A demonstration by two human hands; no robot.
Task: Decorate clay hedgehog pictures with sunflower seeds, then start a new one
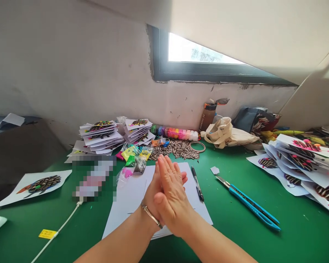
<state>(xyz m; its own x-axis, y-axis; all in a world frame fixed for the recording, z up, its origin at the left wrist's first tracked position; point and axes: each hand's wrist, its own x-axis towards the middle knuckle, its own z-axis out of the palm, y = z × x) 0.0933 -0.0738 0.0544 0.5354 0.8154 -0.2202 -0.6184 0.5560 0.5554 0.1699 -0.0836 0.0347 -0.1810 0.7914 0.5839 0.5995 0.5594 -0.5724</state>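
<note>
My right hand [171, 197] lies over my left hand [152, 195], palm against palm, above the white paper sheets [117, 215]. Both sets of fingers are straight and pressed together, pointing away from me. Whatever is between the palms, if anything, is hidden. A metal bangle [152, 217] circles my left wrist. Just right of the hands a black pen [197, 184] rests partly on the paper. Small bags of coloured clay [131, 155] lie beyond my left hand, and a pink piece in clear wrap [126, 173] sits on the paper's corner.
Striped sunflower seeds [175, 149] are heaped behind the paper, beside a tape roll [197, 147]. A blue cutter [249, 204] lies right with its blade out. Stacked seed pictures [102, 137] stand left; more picture cards [296, 164] lie right. A white cable [63, 226] crosses the green table.
</note>
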